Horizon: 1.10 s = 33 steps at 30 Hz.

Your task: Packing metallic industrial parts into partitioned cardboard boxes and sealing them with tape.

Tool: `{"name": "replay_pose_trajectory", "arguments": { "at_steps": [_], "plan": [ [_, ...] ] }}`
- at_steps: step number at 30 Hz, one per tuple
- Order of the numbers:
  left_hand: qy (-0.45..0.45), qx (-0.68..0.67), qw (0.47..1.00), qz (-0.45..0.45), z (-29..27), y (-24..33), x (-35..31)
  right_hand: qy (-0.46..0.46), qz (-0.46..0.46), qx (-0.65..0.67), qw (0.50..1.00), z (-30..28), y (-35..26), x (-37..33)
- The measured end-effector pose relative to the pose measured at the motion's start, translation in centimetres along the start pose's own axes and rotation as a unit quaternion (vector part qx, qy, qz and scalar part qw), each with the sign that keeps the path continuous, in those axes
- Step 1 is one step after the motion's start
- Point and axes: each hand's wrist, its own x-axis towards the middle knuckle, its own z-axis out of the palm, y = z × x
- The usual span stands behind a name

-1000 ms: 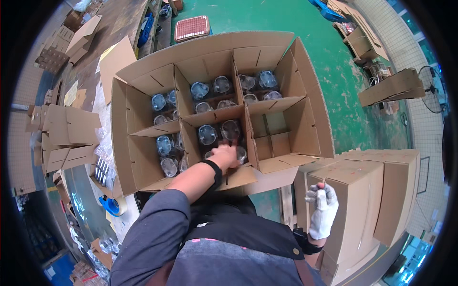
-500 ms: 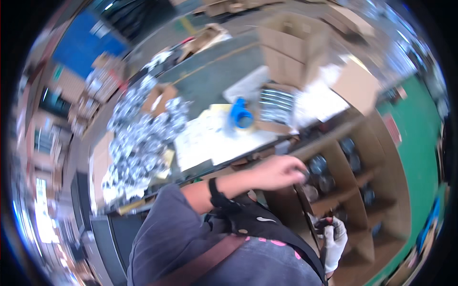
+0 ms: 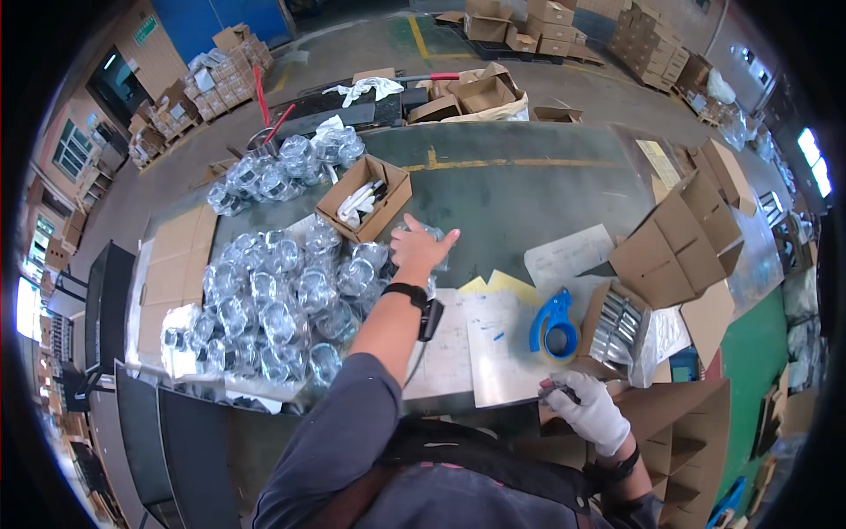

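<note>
My bare left hand (image 3: 421, 247) reaches over the table, its thumb and fingers apart. It is over a clear plastic-wrapped part beside a heap of shiny wrapped parts (image 3: 282, 300); no grip on it shows. Just beyond the hand stands an open small carton (image 3: 367, 198) holding white and black items. My right hand (image 3: 589, 414), in a white glove, is at the table's near edge with its fingers closed on a small dark thing I cannot make out. Close to it are a blue tape dispenser (image 3: 555, 324) and a small box of silvery metal parts (image 3: 617, 328).
Papers (image 3: 502, 339) cover the near middle of the table (image 3: 529, 198). An open carton (image 3: 677, 236) stands at the right. Below the right edge is a large carton with cardboard dividers (image 3: 683, 450). A black panel (image 3: 189, 450) stands at the lower left.
The view has turned toward the table. My left hand has gone from above the divided carton to the wrapped parts. My right hand has come up from that carton to the table's edge.
</note>
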Motion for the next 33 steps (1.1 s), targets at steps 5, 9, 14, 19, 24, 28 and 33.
{"name": "replay_pose_trajectory", "arguments": {
  "at_steps": [5,9,14,19,24,28,33],
  "plan": [
    [-0.060,-0.036,0.997,0.012,0.4,-2.0,3.8,-0.114,-0.003,-0.036,0.993,-2.1,-6.4,5.1],
    [-0.083,-0.210,0.924,0.309,-2.2,-6.5,-2.3,0.027,0.106,0.174,0.979,-2.6,-9.2,10.1],
    [-0.332,0.010,0.825,0.457,-3.1,-13.3,-11.0,-0.080,0.041,-0.098,0.991,9.6,-0.6,24.4],
    [-0.237,0.130,0.876,0.399,-0.7,-17.3,-14.7,-0.057,-0.033,-0.451,0.890,20.8,0.5,28.8],
    [-0.216,0.102,0.927,0.290,2.1,-18.8,-14.8,-0.135,-0.052,-0.533,0.834,20.0,2.1,27.8],
    [-0.189,0.006,0.966,0.176,1.0,-17.3,-12.0,-0.032,0.033,-0.538,0.842,18.3,3.9,28.3],
    [-0.156,-0.111,0.981,0.018,-0.2,-17.0,-8.9,-0.043,0.026,-0.535,0.844,17.1,1.1,30.6]
  ]
}}
